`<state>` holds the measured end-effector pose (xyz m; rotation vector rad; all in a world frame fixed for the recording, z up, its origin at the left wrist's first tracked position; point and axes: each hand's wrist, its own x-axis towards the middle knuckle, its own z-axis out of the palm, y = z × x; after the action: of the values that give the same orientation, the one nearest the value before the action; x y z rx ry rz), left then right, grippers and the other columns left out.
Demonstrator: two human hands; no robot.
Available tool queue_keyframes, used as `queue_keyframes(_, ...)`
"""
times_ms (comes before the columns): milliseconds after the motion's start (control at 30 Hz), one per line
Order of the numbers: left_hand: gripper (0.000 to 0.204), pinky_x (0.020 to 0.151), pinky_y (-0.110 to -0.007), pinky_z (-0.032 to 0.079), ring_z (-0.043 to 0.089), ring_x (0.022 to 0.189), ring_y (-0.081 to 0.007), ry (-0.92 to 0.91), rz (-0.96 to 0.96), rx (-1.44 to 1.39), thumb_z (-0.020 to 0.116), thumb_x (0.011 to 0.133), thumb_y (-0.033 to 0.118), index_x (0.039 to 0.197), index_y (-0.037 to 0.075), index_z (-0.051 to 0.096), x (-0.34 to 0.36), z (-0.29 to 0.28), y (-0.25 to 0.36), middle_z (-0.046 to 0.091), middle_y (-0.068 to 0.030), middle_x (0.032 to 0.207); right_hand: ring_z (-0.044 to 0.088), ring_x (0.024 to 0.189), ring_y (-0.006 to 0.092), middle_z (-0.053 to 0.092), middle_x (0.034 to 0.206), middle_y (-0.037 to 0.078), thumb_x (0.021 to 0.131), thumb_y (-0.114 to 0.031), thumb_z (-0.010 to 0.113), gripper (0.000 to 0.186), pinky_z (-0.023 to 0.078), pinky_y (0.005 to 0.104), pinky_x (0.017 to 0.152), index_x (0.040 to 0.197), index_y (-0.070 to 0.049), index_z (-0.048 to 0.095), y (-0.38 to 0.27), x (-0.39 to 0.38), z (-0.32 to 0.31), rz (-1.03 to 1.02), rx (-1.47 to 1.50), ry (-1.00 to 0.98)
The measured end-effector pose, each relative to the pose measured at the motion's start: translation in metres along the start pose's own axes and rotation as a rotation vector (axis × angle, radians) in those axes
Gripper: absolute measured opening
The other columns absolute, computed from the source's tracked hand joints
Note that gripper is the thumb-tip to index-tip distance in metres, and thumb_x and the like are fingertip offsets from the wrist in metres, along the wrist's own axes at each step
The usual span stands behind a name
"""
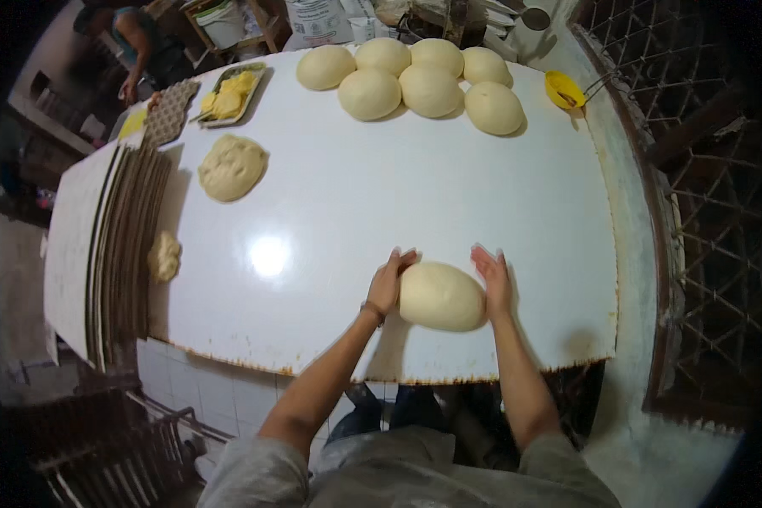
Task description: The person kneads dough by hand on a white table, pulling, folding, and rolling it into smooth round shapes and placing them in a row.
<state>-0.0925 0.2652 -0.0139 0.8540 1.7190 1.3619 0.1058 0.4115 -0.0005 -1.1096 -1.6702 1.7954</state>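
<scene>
A large smooth oval of pale dough (442,296) lies on the white table near its front edge. Against its left side rests my left hand (389,284), its fingers stretched forward past the dough. My right hand (494,284) is at the dough's right end, flat and upright with fingers extended. The dough sits between the two palms, and neither hand's fingers wrap round it. Several round dough balls (433,90) stand grouped at the far side of the table. A rougher, lumpy piece of dough (232,168) lies at the far left.
At the left edge, a stack of boards (114,254) stands beside a small dough scrap (165,256). Farther back are a tray of yellow fat (231,95) and an egg carton (170,112). A yellow bowl (564,90) sits far right. Another person (138,46) is at far left.
</scene>
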Motion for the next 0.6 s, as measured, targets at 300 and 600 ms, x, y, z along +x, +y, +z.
queue_keyframes(300, 0.066, 0.133, -0.041, 0.021, 0.022, 0.164, -0.0263, 0.418, -0.082, -0.725, 0.021, 0.120, 0.043, 0.170, 0.001, 0.025, -0.023, 0.082, 0.054, 0.024, -0.0123, 0.179, 0.048, 0.151, 0.0290, 0.054, 0.160, 0.017, 0.113, -0.058, 0.039, 0.074, 0.036, 0.0442, 0.127, 0.159, 0.000, 0.048, -0.017, 0.120, 0.005, 0.355, 1.011, -0.548)
queue_keyframes(600, 0.070, 0.133, -0.043, 0.025, 0.035, 0.159, -0.0296, 0.125, 0.012, -0.353, 0.030, 0.117, 0.051, 0.163, -0.001, 0.043, 0.141, -0.010, 0.061, 0.042, -0.0176, 0.169, 0.054, 0.145, 0.0267, 0.060, 0.155, 0.017, 0.116, -0.060, 0.027, 0.080, 0.034, 0.0404, 0.127, 0.155, 0.006, 0.053, -0.067, 0.210, -0.014, 0.111, 0.197, -0.538)
